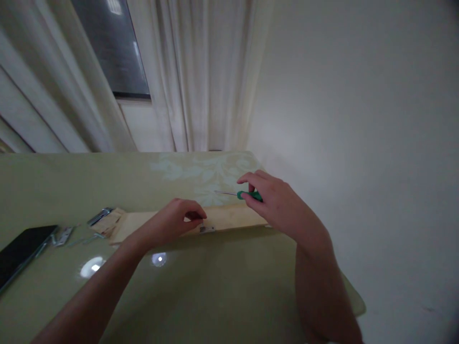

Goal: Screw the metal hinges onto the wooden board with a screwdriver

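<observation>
A pale wooden board (pixel 229 216) lies lengthwise across the table, and a small metal plate (pixel 207 230) sits at its near edge. Right over that plate, my left hand (pixel 175 217) is closed in a pinch. A tiny thin piece that looks like a screw shows under the fingertips, mostly hidden by them. My right hand (pixel 278 200) grips a screwdriver (pixel 239 195) by its green handle, above the board's right part. Its thin metal shaft points left, toward my left hand, and touches nothing that I can see.
Left of the board lie a packet (pixel 100 216), a scrap of wood or brown wrapping (pixel 112 222) and small metal hardware (pixel 64 236). A dark tablet or phone (pixel 25 248) rests farther left. The green table (pixel 222 286) ends near the wall at right; curtains (pixel 201 71) hang behind.
</observation>
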A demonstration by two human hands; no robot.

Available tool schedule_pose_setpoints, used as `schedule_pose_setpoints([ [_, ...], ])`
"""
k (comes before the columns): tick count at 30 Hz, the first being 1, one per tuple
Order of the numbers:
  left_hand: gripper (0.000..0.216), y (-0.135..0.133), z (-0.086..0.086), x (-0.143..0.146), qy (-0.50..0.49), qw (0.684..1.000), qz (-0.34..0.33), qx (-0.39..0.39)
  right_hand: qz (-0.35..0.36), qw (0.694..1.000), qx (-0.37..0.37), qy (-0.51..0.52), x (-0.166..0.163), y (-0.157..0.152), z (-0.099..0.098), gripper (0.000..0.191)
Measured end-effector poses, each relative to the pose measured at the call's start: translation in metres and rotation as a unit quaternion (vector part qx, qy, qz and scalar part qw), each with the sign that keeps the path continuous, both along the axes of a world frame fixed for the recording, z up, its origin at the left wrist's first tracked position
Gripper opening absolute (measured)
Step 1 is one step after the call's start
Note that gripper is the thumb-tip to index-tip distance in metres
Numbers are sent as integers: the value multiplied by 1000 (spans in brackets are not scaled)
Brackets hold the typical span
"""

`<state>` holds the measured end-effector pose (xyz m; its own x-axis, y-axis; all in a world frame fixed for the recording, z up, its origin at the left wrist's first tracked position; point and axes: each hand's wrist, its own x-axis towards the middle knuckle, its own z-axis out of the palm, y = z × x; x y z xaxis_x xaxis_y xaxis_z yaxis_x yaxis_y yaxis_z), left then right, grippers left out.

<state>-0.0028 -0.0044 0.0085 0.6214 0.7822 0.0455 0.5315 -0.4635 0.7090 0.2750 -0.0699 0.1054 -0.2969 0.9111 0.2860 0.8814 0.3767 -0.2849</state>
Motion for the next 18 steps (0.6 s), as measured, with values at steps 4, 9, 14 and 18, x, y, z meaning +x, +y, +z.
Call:
schedule_pose_setpoints([
  [4,20,4,1,-2,15,1000,-19,-2,5,1000,11,4,-3,5,1,31],
  [9,19,6,0,-1,21,999,-37,0,7,1000,23,-1,-8,7,3,30],
  [14,19,6,-4,1,37,998,-60,7,19,999,35,-5,-8,3,4,30],
  [18,20,7,-5,0,30,996,-79,17,10,999,48,14,-7,1,6,28],
])
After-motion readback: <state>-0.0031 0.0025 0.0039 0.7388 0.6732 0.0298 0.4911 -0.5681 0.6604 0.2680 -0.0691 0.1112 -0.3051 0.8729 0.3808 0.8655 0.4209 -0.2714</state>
